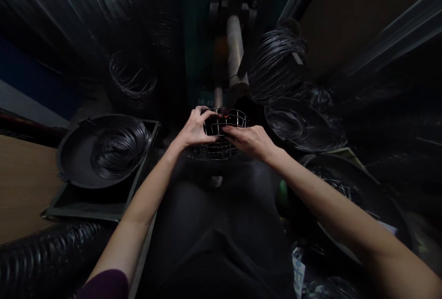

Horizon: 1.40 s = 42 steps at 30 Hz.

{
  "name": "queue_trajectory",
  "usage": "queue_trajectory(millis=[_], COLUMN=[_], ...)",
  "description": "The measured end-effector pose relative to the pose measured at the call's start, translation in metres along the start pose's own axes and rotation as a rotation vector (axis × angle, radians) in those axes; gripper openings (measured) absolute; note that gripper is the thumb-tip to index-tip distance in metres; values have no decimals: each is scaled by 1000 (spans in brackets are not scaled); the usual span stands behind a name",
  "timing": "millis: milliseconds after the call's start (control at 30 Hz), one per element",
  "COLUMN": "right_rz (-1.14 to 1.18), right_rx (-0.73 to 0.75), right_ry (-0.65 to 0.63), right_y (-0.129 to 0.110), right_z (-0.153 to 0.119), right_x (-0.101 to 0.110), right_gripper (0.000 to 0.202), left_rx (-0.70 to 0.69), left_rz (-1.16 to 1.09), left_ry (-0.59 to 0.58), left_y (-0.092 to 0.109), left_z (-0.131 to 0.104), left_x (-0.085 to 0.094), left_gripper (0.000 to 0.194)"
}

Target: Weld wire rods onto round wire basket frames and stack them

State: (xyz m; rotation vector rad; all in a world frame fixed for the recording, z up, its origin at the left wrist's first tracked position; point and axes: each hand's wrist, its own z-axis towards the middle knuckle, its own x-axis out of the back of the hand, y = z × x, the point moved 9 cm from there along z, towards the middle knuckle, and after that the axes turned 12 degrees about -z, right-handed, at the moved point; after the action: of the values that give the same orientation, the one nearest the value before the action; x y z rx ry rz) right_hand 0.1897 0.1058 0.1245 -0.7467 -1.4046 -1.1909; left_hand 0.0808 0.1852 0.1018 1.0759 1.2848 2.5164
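Observation:
A round wire basket point(221, 151) of thin metal rods is in front of me, just above my dark-clad lap. My left hand point(196, 128) grips its left side, thumb and fingers curled round the wires. From the right, my right hand point(252, 140) reaches over the rim with its fingers pressed together on the wires near the middle. Right above the basket is the tip of a machine's metal electrode point(218, 97), with small red glowing spots where it meets the wires. My fingertips are partly hidden among the rods.
A black pan point(74, 161) with wire rings point(119, 147) stands on a box at left. At right are another pan point(321, 128) with rings, a hanging wire bundle point(276, 59) and a tub point(373, 207) of small wire pieces. A thick machine arm point(235, 45) projects ahead.

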Motion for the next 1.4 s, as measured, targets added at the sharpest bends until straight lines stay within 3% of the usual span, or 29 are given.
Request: queue_trajectory(millis=[233, 367, 767, 900, 967, 1067, 1133, 1200, 1267, 1333, 1400], right_rz=[170, 163, 301, 305, 323, 373, 371, 304, 228, 208, 223], right_rx=[-174, -254, -419, -458, -476, -516, -632, -881, -1145, -1290, -1338], right_ry=[134, 224, 314, 306, 302, 313, 289, 131, -131, -355, -484], right_y=[13, 26, 59, 62, 63, 84, 120, 164, 196, 206, 202], right_z=[-15, -7, 12, 25, 18, -23, -77, -154, -241, -311, -349], right_x=[-1, -2, -17, -18, -13, -9, -19, -47, -86, -127, -167], right_gripper=[25, 17, 21, 22, 23, 29, 34, 38, 39, 36, 33], left_rx=[45, 56, 103, 52, 15, 24, 91, 201, 304, 332, 348], left_rz=[-16, -12, -4, 0, -38, -128, -147, -211, -286, -358, -404], left_ry=[-9, 1, 13, 3, 10, 24, 26, 26, -7, -7, 25], left_y=[-2, -10, -31, -34, -32, -34, -53, -88, -122, -140, -147], left_z=[6, 18, 47, 66, 68, 57, 45, 30, 15, 1, -8], left_x=[4, 8, 15, 17, 19, 24, 28, 28, 17, 7, 2], left_gripper=[65, 66, 69, 69, 77, 107, 131, 156, 153, 141, 134])
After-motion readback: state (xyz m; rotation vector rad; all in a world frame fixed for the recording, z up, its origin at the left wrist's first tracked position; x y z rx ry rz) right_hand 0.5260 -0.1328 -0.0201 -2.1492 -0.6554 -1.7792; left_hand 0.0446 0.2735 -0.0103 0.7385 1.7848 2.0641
